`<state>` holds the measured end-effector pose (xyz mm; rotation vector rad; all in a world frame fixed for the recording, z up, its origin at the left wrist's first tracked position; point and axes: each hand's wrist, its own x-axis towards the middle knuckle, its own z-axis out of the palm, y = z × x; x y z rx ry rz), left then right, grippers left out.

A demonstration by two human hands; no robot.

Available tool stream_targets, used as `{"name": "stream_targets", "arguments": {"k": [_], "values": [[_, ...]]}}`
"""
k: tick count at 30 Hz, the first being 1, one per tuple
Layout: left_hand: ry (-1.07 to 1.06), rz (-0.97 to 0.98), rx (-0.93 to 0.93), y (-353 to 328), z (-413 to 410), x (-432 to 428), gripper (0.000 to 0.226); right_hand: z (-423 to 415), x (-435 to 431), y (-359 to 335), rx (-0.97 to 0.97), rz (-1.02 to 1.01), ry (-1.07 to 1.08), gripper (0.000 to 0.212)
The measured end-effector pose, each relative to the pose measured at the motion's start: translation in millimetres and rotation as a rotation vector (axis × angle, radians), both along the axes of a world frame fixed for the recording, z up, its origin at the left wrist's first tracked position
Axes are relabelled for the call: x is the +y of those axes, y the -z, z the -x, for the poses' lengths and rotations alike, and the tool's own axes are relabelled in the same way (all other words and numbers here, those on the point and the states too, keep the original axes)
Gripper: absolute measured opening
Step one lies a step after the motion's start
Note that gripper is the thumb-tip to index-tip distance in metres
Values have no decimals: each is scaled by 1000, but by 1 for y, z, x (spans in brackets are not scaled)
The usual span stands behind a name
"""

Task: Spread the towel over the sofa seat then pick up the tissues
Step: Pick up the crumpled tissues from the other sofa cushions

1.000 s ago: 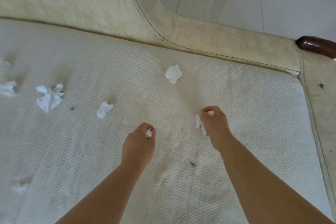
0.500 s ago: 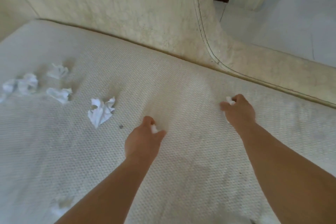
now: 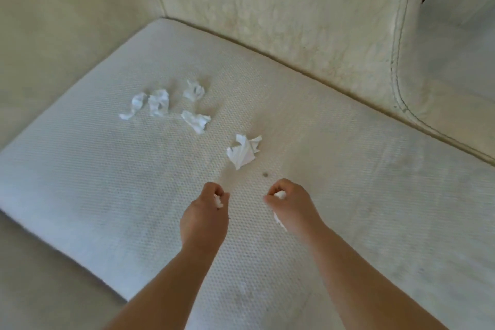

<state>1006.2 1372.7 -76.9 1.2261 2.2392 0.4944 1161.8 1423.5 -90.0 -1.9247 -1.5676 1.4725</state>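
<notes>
A white waffle-textured towel [image 3: 107, 182] lies spread flat over the cream sofa seat. Several crumpled white tissues rest on it: one large tissue [image 3: 243, 151] just beyond my hands, and a cluster of tissues [image 3: 171, 104] farther to the left. My left hand [image 3: 205, 213] is closed around a small wad of tissue [image 3: 218, 201] that shows between its fingers. My right hand [image 3: 290, 203] is also closed on tissue [image 3: 280, 195], with a strip hanging below the palm. Both hands hover close together over the towel.
The sofa backrest [image 3: 281, 8] rises behind the seat and a padded armrest [image 3: 442, 83] curves along the right. A small dark speck [image 3: 265, 174] lies on the towel near the large tissue. The towel's left edge [image 3: 53, 244] ends on the bare seat cushion.
The view has swung left along the seat. Both hands have moved left and closer together, still holding their tissues; the tissue cluster now lies ahead of them.
</notes>
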Motion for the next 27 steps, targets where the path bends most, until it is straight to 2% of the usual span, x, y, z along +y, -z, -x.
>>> {"name": "stream_targets", "arguments": {"k": [3, 6, 7, 9, 11, 17, 20, 22, 25, 27], "values": [[141, 100, 116, -4, 41, -36, 27, 38, -21, 3, -52, 40, -152, 19], [368, 254, 154, 0, 61, -59, 46, 58, -34, 5, -86, 56, -219, 9], [438, 306, 161, 3, 67, -63, 48, 66, -36, 6, -79, 65, -204, 8], [514, 362, 173, 8, 73, -67, 35, 79, -36, 6, -69, 85, -138, 8], [472, 323, 148, 11, 73, -63, 20, 82, -31, 3, -83, 78, -76, 5], [57, 109, -104, 12, 99, -35, 22, 83, 2, -15, -106, -130, 177, 21], [43, 39, -127, 10, 114, -8, 2, 90, 29, -16, -154, -184, 207, 37], [76, 11, -117, 8, 119, 11, 7, 97, 43, -12, -176, -167, 156, 45], [129, -22, -105, 5, 122, 34, 13, 108, 53, 0, -309, -131, -62, 30], [149, -30, -100, 2, 122, 46, 16, 111, 50, 3, -324, -155, -37, 17]]}}
